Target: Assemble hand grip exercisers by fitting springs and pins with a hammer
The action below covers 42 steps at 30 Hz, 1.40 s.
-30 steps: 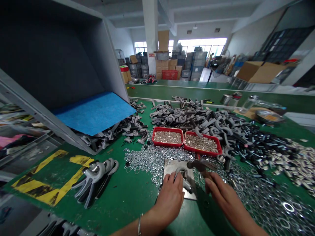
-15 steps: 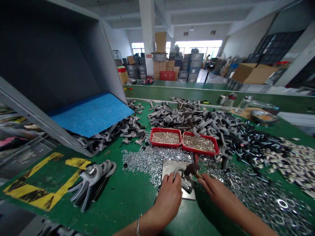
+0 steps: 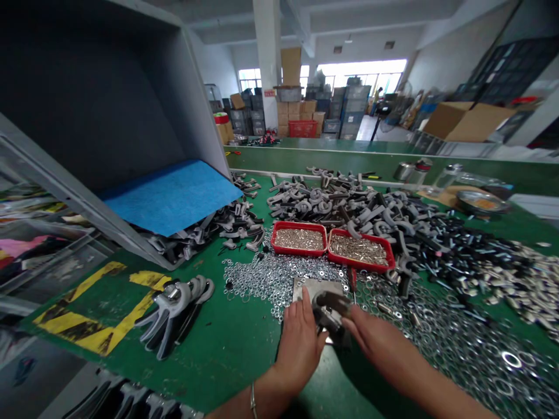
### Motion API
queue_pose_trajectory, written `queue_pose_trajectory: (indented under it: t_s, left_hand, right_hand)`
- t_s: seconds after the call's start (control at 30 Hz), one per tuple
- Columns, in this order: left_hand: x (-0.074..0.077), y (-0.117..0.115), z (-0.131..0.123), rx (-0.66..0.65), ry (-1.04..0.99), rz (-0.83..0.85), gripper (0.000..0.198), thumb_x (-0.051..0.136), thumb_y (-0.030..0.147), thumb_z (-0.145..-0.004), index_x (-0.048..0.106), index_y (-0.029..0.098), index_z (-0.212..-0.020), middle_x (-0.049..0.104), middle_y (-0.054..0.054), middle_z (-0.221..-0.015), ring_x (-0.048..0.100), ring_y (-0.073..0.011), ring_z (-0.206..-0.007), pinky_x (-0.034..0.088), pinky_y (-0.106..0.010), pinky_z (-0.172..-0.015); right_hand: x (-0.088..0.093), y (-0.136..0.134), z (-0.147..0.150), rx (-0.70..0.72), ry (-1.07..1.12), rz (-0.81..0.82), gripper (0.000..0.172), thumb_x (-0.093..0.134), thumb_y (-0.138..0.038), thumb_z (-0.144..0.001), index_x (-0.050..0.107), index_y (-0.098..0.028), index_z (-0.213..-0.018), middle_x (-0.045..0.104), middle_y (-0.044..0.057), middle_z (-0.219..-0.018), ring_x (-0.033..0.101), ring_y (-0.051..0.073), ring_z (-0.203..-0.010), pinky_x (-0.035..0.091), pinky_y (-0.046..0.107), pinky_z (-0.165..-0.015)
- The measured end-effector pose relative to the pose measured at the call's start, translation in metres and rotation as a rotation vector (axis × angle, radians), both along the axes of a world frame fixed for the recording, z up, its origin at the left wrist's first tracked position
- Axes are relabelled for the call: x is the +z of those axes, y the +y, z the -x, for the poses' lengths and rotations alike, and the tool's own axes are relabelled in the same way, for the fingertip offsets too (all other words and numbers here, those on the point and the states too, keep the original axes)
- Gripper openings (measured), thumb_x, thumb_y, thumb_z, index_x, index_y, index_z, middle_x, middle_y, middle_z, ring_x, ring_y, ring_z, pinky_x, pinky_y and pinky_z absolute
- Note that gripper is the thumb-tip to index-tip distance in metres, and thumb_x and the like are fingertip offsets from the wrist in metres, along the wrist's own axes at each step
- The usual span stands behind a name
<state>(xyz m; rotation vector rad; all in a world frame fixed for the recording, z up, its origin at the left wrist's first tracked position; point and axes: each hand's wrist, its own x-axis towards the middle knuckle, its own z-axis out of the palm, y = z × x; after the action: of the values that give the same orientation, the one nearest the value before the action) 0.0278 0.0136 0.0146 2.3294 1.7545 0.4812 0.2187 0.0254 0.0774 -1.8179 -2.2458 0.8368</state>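
My left hand (image 3: 299,340) rests at the metal plate (image 3: 301,285), its fingers closed around a grey hook-shaped tool body (image 3: 322,314) with the index finger stretched forward. My right hand (image 3: 371,334) grips the handle of a hammer, and its dark, motion-blurred head (image 3: 338,302) is over the tool body. The hammer hides much of the tool body, so whether they touch is unclear. Just beyond the plate stand a red tray (image 3: 299,252) of small metal pins and a second red tray (image 3: 384,269) of longer pins.
Loose nuts (image 3: 257,282) spread left of the plate, rings (image 3: 458,337) to its right. Grey tool bodies (image 3: 305,198) pile behind the trays. Assembled grey tools (image 3: 179,308) lie left, near yellow-black tape (image 3: 74,317). A tilted grey bin (image 3: 192,99) overhangs the left bench.
The hammer head has moved left and nearer, over the tool body. My left index finger has stretched forward. The whole view has shifted slightly.
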Motion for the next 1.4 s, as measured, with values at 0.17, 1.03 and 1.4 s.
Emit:
queue_pose_trajectory:
  t_s: [0.17,1.03,1.4]
  left_hand:
    - [0.001,0.005,0.000,-0.010,-0.049,-0.001,0.097,0.063,0.023,-0.083,-0.003,0.004,-0.153,0.048,-0.027,-0.139,0.052,-0.0354,-0.117,0.039,-0.056,-0.103]
    - [0.011,0.035,0.059,-0.112,-0.314,0.152,0.039,0.064,0.025,-0.086,0.059,0.019,-0.124,0.053,-0.011,-0.129,0.046,-0.0283,-0.124,0.036,-0.048,-0.110]
    - [-0.003,0.036,0.052,-0.206,-0.373,0.163,0.045,0.065,0.027,-0.087,0.052,0.023,-0.130,0.054,-0.007,-0.130,0.043,-0.0262,-0.123,0.032,-0.045,-0.111]
  right_hand:
    - [-0.005,-0.008,-0.001,-0.035,0.265,0.123,0.037,0.040,-0.052,-0.095,0.062,-0.022,-0.091,0.071,0.006,-0.081,0.066,0.022,-0.074,0.050,0.031,-0.068]
    - [-0.055,0.102,-0.020,-0.344,-0.190,-0.122,0.027,0.054,-0.030,-0.091,0.051,-0.010,-0.109,0.071,0.027,-0.102,0.070,0.037,-0.092,0.048,0.041,-0.074]
    - [-0.025,0.059,-0.027,-0.370,0.737,0.164,0.030,0.059,-0.047,-0.089,0.053,-0.021,-0.102,0.062,-0.004,-0.065,0.061,0.016,-0.052,0.047,0.027,-0.053]
